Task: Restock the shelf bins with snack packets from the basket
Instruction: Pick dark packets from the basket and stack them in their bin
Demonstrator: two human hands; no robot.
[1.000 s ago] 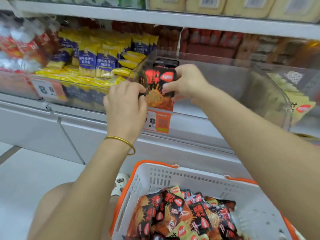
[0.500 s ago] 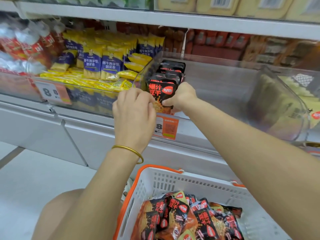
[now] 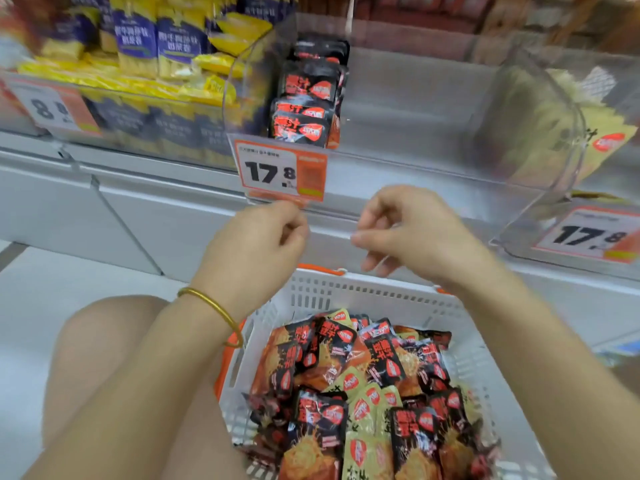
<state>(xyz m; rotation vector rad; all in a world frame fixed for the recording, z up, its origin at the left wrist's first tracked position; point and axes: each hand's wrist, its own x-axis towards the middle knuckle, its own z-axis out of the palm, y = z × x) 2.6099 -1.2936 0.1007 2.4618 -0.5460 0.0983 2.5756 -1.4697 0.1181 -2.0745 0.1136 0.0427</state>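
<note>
A clear plastic shelf bin [image 3: 415, 98] holds a row of black-and-orange snack packets [image 3: 306, 109] standing at its left side; most of the bin is bare. Below it, a white basket with orange trim [image 3: 346, 292] is full of loose black-orange and yellow-green packets [image 3: 363, 393]. My left hand [image 3: 256, 244] and my right hand [image 3: 408, 233] hover between bin and basket, just under the bin's price tag. Both hold nothing; their fingers hang loosely curled.
An orange "17.8" price tag [image 3: 280, 173] hangs on the bin front. To the left is a bin of blue-and-yellow packets [image 3: 156, 46]; to the right a clear bin with pale yellow packets [image 3: 554, 126]. A bare knee [image 3: 104, 341] is beside the basket.
Both hands let go of the black-orange packet, which now stands in the bin's front row, and dropped back down below the price tag. The view tilted down toward the basket.
</note>
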